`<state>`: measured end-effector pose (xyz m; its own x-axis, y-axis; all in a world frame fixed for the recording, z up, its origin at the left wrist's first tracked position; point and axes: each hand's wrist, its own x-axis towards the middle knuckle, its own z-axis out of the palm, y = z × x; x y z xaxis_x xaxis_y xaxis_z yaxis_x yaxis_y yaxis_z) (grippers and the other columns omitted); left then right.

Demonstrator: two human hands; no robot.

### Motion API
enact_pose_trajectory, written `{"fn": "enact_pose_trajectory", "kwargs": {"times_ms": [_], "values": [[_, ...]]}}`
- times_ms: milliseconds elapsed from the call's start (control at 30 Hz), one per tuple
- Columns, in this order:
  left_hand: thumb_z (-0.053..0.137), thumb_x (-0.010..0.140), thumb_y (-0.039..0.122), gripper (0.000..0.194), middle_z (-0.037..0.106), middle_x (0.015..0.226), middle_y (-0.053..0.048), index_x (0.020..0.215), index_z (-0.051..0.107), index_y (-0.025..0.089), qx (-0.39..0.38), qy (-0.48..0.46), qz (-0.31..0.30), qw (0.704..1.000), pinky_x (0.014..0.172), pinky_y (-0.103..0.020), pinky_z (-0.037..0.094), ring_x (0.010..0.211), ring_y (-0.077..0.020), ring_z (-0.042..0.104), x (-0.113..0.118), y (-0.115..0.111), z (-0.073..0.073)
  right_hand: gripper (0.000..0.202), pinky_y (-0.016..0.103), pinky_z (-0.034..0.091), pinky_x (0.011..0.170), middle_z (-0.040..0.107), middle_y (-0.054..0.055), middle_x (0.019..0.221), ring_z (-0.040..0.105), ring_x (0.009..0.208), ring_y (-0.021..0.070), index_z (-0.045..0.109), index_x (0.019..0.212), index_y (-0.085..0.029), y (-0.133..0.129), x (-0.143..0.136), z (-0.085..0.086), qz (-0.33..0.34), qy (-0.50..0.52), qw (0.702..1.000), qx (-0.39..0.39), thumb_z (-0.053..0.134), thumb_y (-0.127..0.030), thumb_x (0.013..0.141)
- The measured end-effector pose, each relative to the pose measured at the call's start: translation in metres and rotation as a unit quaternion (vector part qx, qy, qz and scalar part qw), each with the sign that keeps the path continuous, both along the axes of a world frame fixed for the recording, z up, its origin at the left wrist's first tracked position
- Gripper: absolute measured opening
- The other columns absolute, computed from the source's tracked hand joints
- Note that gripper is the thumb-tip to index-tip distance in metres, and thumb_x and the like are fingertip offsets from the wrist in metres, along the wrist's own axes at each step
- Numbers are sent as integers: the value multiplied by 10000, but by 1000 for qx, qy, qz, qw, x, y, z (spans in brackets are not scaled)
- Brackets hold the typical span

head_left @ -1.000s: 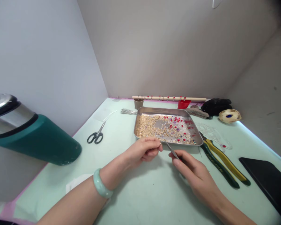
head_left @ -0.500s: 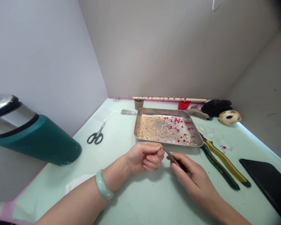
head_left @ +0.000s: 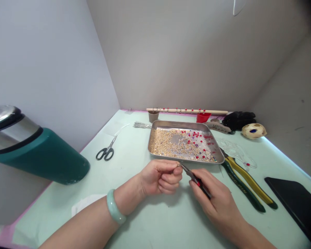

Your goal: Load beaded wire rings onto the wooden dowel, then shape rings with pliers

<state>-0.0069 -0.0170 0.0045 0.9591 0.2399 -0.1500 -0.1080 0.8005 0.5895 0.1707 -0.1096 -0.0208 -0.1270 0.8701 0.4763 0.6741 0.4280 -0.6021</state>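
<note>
My left hand [head_left: 162,176] is closed, thumb and forefinger pinching a tiny piece too small to name at their tips. Wrapped round the dark handles of small pliers [head_left: 190,174] is my right hand [head_left: 214,193]. The pliers' narrow metal tip meets the left fingertips. Just beyond both hands stands a shallow metal tray [head_left: 185,160], holding gold beads [head_left: 162,141], clear beads and scattered red beads [head_left: 194,134].
Scissors [head_left: 107,152] and a green bottle [head_left: 44,155] are at left. On the right lie large green-and-yellow pliers [head_left: 246,183] and a black flat object [head_left: 295,204]. Behind the tray, a wooden rod [head_left: 186,111] rests across a brown cup [head_left: 153,117] and a red cup [head_left: 203,117].
My right hand has shifted slightly right and down, showing more of the pliers' jaws and handles. The left hand keeps its pinch, nearly still.
</note>
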Motion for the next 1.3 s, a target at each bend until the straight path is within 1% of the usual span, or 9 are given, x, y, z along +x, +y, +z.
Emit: {"fn": "enact_pose_trajectory", "kwargs": {"times_ms": [167,267,433,700,767,900,1100,1200,1300], "values": [[442,871,242,184,162,499,85,708,455,157,5,-16,-3,1000,371,-180,91,403,-56,63,0,-2,1,216,248,438,634,565,4,814,537,699,130,527,1101,-228,-3,-1,3,25,46,997,-59,445,-212,902],[445,869,251,186,168,496,86,710,458,157,37,-14,9,999,375,-185,96,402,-54,70,0,-2,1,216,244,456,673,597,4,846,574,761,139,549,1090,-232,-4,-2,5,27,87,990,-109,437,-260,907],[477,877,296,203,183,489,96,731,475,155,156,18,73,985,389,-192,97,411,-49,85,2,-2,1,253,239,466,682,635,9,869,586,807,156,579,1068,-226,-3,-3,8,18,143,970,-194,426,-346,905],[485,880,375,241,252,485,99,790,502,152,325,71,135,933,424,-209,133,431,-58,157,3,-1,3,322,258,439,609,611,13,819,543,689,149,588,1064,-213,-3,-2,8,1,192,946,-261,433,-432,886],[469,885,371,241,310,512,80,792,511,152,376,101,155,908,444,-206,174,453,-64,212,3,-2,4,336,259,420,582,591,10,780,522,659,145,587,1060,-207,-3,-1,9,3,200,942,-271,433,-448,884],[455,886,318,210,408,605,37,792,540,150,487,163,200,835,521,-208,272,546,-82,334,4,-5,8,336,252,376,536,536,-7,700,472,602,134,589,1032,-201,-2,-1,7,-4,218,937,-275,440,-459,877],[425,898,264,174,464,633,28,818,547,169,579,225,271,735,584,-219,316,582,-99,397,11,-15,6,338,244,343,509,470,-27,635,413,566,126,584,1050,-201,-5,-9,3,-39,242,930,-275,454,-456,871],[395,914,253,182,498,660,14,826,534,175,636,245,300,668,603,-227,318,597,-108,430,14,-20,1,351,240,321,495,426,-35,642,381,560,115,560,1065,-196,-7,-15,1,-21,314,899,-306,466,-470,867],[377,923,252,176,528,706,-5,864,526,179,676,258,308,618,606,-235,310,611,-118,446,14,-21,-6,341,227,276,478,406,-38,661,359,559,98,541,1050,-199,-9,-21,1,10,411,842,-350,489,-477,861]]}}
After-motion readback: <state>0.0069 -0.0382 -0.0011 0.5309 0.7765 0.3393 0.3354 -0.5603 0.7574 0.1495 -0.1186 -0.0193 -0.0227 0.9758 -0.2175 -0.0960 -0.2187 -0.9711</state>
